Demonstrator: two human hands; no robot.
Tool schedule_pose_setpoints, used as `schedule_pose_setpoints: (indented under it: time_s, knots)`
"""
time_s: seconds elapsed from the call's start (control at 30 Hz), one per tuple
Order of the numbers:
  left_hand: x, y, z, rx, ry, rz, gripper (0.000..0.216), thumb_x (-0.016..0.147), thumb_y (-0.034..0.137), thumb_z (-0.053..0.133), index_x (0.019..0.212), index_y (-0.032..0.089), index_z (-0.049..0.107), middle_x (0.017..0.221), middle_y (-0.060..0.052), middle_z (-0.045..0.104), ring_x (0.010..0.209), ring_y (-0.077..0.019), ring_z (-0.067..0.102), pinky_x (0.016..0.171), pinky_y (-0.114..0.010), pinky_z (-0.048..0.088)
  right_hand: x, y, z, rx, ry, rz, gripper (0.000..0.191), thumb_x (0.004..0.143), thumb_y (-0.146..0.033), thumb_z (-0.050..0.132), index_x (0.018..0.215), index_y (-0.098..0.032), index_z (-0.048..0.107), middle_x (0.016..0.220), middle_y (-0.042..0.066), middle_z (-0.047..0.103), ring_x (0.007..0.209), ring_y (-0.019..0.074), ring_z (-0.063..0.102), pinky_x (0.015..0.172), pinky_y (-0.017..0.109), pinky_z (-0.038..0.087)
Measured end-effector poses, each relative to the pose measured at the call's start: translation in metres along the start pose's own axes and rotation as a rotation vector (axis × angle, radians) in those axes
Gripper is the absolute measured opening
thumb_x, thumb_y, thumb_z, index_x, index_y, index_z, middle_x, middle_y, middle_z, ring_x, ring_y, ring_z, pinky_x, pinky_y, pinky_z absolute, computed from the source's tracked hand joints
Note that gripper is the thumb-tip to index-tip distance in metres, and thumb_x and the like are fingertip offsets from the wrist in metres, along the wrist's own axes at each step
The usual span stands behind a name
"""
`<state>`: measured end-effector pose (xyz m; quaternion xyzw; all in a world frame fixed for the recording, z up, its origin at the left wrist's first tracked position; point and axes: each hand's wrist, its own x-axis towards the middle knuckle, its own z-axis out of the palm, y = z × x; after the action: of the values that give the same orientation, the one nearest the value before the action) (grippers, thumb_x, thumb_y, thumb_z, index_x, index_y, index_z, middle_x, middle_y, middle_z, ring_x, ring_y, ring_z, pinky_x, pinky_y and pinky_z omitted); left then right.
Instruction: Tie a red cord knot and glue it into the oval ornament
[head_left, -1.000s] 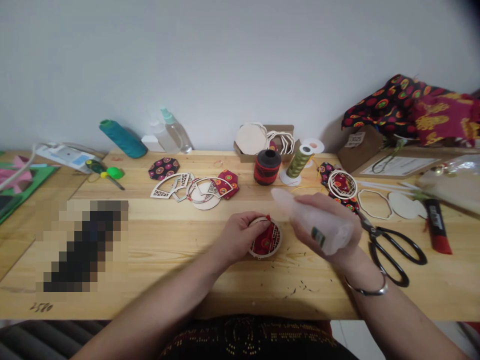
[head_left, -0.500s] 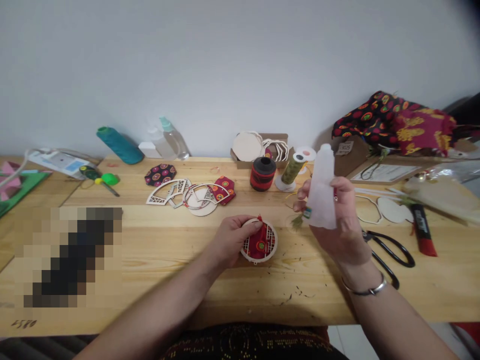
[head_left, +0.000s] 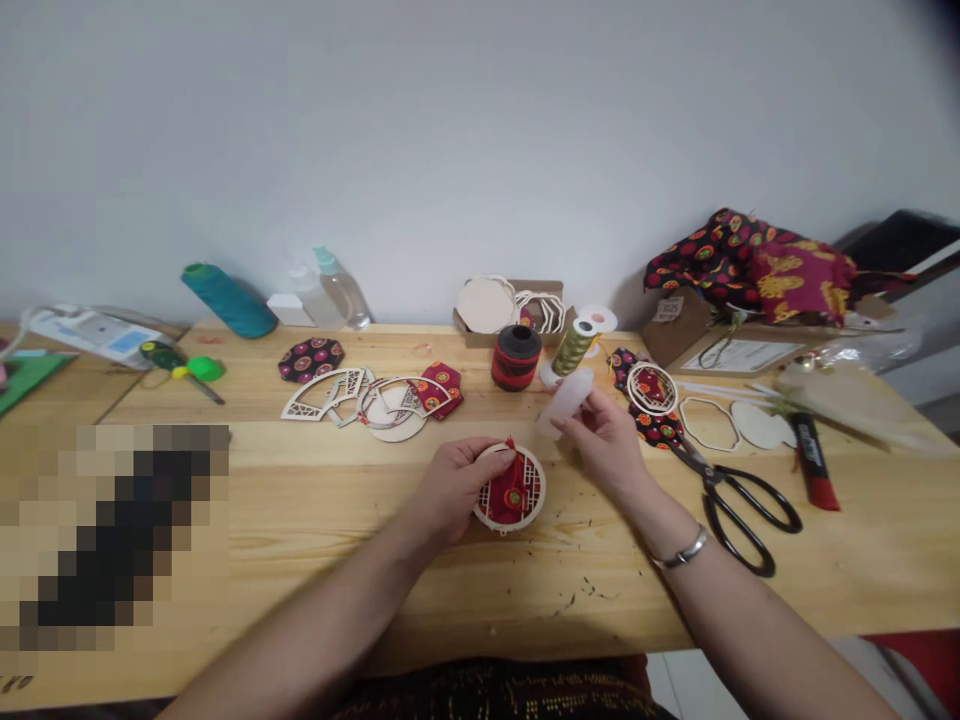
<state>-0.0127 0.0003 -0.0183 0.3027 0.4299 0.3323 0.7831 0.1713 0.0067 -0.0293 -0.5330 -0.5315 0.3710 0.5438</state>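
My left hand [head_left: 457, 482] is closed on a round ornament [head_left: 525, 505], its thumb pressed on the upper left. The ornament has a pale wooden rim, lattice at both sides, and red patterned fabric with a red cord across the middle. In my right hand [head_left: 611, 440] is a translucent white plastic thread cone [head_left: 566, 402], tilted above the table. Behind the cone stand a spool of olive-green thread [head_left: 574, 345] and a red-and-black thread spool [head_left: 516, 357]. A second lattice ornament [head_left: 652, 388] lies on dark patterned fabric to the right.
Large black-handled scissors [head_left: 750, 510] lie at the right, near a black-and-red tube [head_left: 816, 465]. Wooden frames [head_left: 322, 395] and fabric-covered pieces [head_left: 311, 360] lie left of centre. A cardboard box [head_left: 697, 340] holds cloth at the back right. A teal thread cone [head_left: 232, 302] rests against the wall.
My right hand has lowered and moved left, tipping the upright white cone over. My left hand still holds the round ornament. The view has shifted slightly to the right.
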Motion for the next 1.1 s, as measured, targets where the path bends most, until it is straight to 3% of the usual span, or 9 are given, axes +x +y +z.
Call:
schedule_pose_setpoints:
  time_s: [0.17,0.33,0.43,0.5,0.57,0.67,0.73,1.1]
  knots:
    - [-0.001,-0.001,0.002,0.016,-0.001,0.009,0.024,0.060,0.028,0.077,0.074,0.010,0.069,0.062,-0.004,0.069,0.050,-0.0110,0.059,0.052,-0.023,0.048,0.007,0.013,0.002,-0.247,0.050,-0.069,0.035,0.070,-0.024,0.064,0.104,-0.018,0.061,0.080,0.001,0.058,0.068,0.0143,0.048,0.068,0.031,0.043]
    - [-0.003,-0.002,0.001,0.025,-0.015,0.028,0.021,0.062,0.028,0.075,0.073,0.011,0.069,0.063,-0.003,0.068,0.051,-0.0101,0.059,0.053,-0.022,0.048,0.006,0.008,0.001,-0.360,0.053,-0.080,0.040,0.070,-0.025,0.066,0.108,-0.016,0.058,0.074,0.000,0.052,0.064,0.0140,0.045,0.063,0.030,0.042]
    - [-0.003,-0.002,0.001,0.025,-0.005,0.026,0.020,0.062,0.028,0.075,0.073,0.012,0.069,0.063,-0.002,0.068,0.051,-0.0102,0.059,0.054,-0.023,0.048,-0.004,-0.007,-0.003,-0.458,0.215,-0.162,0.049,0.071,-0.030,0.068,0.115,-0.016,0.051,0.089,0.005,0.052,0.067,0.0145,0.046,0.061,0.031,0.043]
    - [-0.002,-0.002,0.001,0.033,0.000,0.023,0.020,0.062,0.028,0.075,0.074,0.012,0.070,0.063,-0.002,0.068,0.051,-0.0102,0.059,0.054,-0.023,0.048,-0.013,-0.019,-0.006,-0.504,0.296,-0.337,0.033,0.077,-0.028,0.062,0.107,-0.016,0.055,0.089,0.005,0.051,0.075,0.0168,0.049,0.067,0.033,0.044]
    - [-0.002,-0.002,0.001,0.040,-0.002,0.032,0.020,0.063,0.028,0.075,0.074,0.012,0.070,0.064,-0.002,0.068,0.052,-0.0099,0.058,0.055,-0.023,0.047,-0.020,-0.029,-0.005,-0.497,0.190,-0.488,0.017,0.083,-0.024,0.054,0.097,-0.018,0.061,0.086,0.005,0.052,0.081,0.0180,0.051,0.073,0.034,0.043]
    - [-0.003,-0.002,0.001,0.041,-0.021,0.054,0.019,0.065,0.028,0.074,0.076,0.012,0.070,0.064,-0.002,0.068,0.054,-0.0097,0.058,0.057,-0.023,0.046,-0.026,-0.034,-0.001,-0.421,-0.092,-0.493,0.021,0.087,-0.027,0.050,0.098,-0.019,0.066,0.088,0.006,0.054,0.085,0.0184,0.053,0.073,0.034,0.045]
    - [-0.003,-0.002,0.000,0.041,-0.038,0.057,0.019,0.067,0.028,0.072,0.077,0.013,0.070,0.065,-0.002,0.067,0.056,-0.0101,0.059,0.059,-0.023,0.046,-0.027,-0.033,0.002,-0.371,-0.201,-0.461,0.026,0.089,-0.033,0.048,0.103,-0.020,0.066,0.088,0.006,0.055,0.085,0.0188,0.053,0.073,0.035,0.045]
    - [-0.003,-0.003,0.001,0.054,-0.056,0.021,0.020,0.067,0.029,0.071,0.079,0.013,0.069,0.064,-0.002,0.066,0.056,-0.0115,0.058,0.058,-0.025,0.044,-0.029,-0.030,0.003,-0.334,-0.303,-0.407,0.036,0.090,-0.042,0.043,0.108,-0.020,0.065,0.090,0.007,0.054,0.087,0.0196,0.050,0.074,0.037,0.043]
